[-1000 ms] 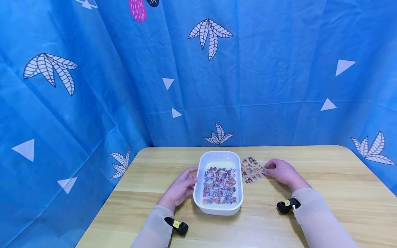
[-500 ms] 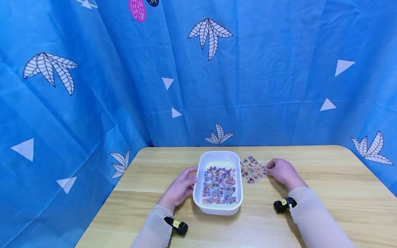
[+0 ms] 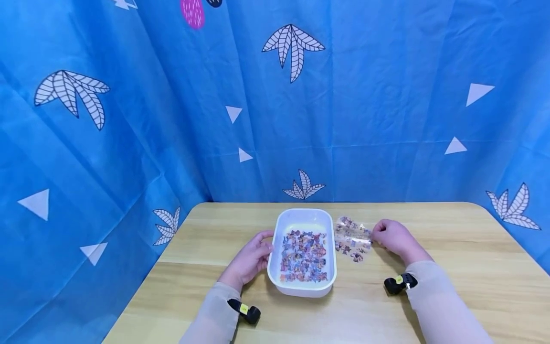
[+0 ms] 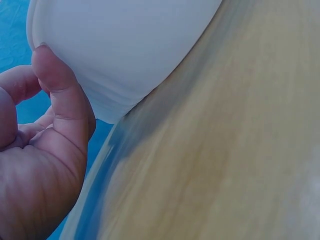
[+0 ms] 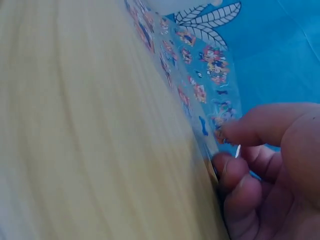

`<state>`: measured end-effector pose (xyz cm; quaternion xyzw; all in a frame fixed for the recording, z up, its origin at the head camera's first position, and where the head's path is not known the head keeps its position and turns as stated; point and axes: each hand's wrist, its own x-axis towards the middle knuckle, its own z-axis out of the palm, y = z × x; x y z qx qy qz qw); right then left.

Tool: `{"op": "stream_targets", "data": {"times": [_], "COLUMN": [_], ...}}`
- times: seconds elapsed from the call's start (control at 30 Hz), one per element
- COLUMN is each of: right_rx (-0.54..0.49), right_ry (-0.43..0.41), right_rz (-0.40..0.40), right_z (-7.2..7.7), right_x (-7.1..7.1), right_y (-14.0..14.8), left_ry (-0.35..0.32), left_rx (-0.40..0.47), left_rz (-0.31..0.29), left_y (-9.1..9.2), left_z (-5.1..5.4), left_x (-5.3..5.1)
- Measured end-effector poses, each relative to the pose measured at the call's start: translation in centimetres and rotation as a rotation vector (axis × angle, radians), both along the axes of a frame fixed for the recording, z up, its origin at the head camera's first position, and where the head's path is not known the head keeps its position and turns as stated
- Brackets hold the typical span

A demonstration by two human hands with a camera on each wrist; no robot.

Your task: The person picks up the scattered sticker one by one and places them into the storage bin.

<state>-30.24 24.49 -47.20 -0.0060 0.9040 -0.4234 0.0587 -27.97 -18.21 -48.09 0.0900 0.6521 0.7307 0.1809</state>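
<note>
A white rectangular plastic tub (image 3: 302, 290) stands on the table with a mass of small colourful pictures (image 3: 303, 258) on its floor. My left hand (image 3: 247, 262) holds the tub's left side, thumb at the rim. Just right of the tub is a clear sticker sheet (image 3: 353, 242) printed with small cartoon figures. Its right edge is pinched between the thumb and fingers of my right hand (image 3: 393, 237). In the right wrist view the sheet (image 5: 197, 92) is tilted up off the wood near my fingers. Whether the tub's pictures are loose or on sheets I cannot tell.
The light wooden table (image 3: 464, 267) has rounded far corners. A blue curtain (image 3: 378, 114) with white leaves and triangles hangs behind it and along the left. Both sleeves carry a black wrist camera (image 3: 399, 284).
The sticker sheet's right side has lifted and shifted slightly right with my right hand; glare now crosses it. My left hand and the tub stay in place.
</note>
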Motion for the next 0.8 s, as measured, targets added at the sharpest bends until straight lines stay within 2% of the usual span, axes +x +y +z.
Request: {"op": "stream_targets", "data": {"times": [0.13, 0.57, 0.8], "right_rx": [-0.088, -0.191, -0.278], "right_ry": [-0.024, -0.039, -0.044], "right_rz": [-0.009, -0.013, -0.020], "right_z": [0.1, 0.6, 0.7], "right_x": [0.3, -0.3, -0.3], "right_y": [0.4, 0.7, 1.2], "left_ry": [-0.002, 0.004, 0.004], "left_rx": [0.009, 0.001, -0.003], "left_rz": [-0.009, -0.002, -0.013], "left_y": [0.2, -0.1, -0.3], "left_z": [-0.1, 0.2, -0.1], "left_x": [-0.2, -0.5, -0.3]}}
